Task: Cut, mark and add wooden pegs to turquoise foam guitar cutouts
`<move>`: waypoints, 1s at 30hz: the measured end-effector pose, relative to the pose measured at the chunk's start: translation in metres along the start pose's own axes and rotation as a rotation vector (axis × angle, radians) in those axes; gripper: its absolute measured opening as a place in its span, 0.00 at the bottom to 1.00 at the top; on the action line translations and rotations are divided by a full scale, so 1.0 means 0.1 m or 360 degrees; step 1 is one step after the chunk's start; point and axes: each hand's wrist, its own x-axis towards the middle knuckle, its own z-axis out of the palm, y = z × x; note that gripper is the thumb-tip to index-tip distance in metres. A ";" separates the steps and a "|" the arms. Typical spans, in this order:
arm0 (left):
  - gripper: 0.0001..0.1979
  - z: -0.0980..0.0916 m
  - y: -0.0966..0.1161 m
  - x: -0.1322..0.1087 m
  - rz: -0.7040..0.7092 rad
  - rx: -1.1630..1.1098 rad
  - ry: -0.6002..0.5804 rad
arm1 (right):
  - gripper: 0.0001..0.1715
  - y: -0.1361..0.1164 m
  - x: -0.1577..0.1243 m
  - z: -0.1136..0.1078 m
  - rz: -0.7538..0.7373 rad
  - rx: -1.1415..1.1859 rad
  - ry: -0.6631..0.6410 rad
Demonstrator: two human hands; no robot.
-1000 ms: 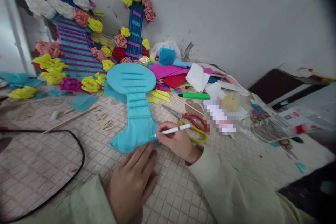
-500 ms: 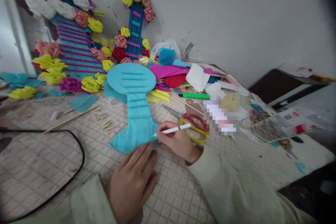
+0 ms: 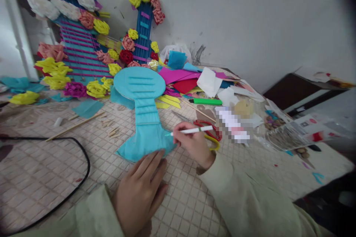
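A turquoise paper-covered shape [image 3: 147, 137] lies flat in front of me, with a round top, a ridged narrow neck and a flared base. My left hand [image 3: 144, 185] rests with fingers stretched out, their tips on the lower edge of the base. Between the fingertips of my right hand [image 3: 191, 142] is a white marker pen [image 3: 194, 130] with a green band. Its turquoise tip points left, over the right side of the base; whether it touches I cannot tell. Scissors with red and yellow handles [image 3: 213, 141] lie partly hidden behind my right hand.
Paper-flower-covered blue craft pieces [image 3: 83, 48] lean on the wall at the left. Colored paper sheets [image 3: 180, 76] and a green box cutter [image 3: 207, 102] lie beyond. Wooden sticks [image 3: 75, 126] and a black cable [image 3: 88, 163] are left; a plastic bag [image 3: 294, 133] sits right.
My right hand has moved a little to the right with the marker, uncovering more of the base's right corner. My left hand and the turquoise shape have stayed in place.
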 end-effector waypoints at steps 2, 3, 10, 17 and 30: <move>0.17 0.02 0.00 -0.01 -0.0027 -0.0019 0.0008 | 0.05 -0.04 0.03 -0.03 -0.0028 0.0091 0.0140; 0.17 0.02 0.00 -0.01 -0.0025 -0.0021 0.0004 | 0.05 -0.05 0.05 -0.05 -0.0039 0.0121 0.0183; 0.16 -0.01 -0.01 0.00 0.0026 -0.0009 0.0027 | 0.07 -0.05 0.04 -0.07 0.0002 -0.0037 0.0163; 0.16 0.00 -0.01 0.00 0.0023 -0.0015 -0.0001 | 0.05 -0.01 0.02 -0.02 0.0126 -0.0153 -0.0004; 0.16 0.03 0.00 -0.02 -0.0014 -0.0045 -0.0018 | 0.03 0.01 0.03 0.00 0.0049 -0.0350 -0.0043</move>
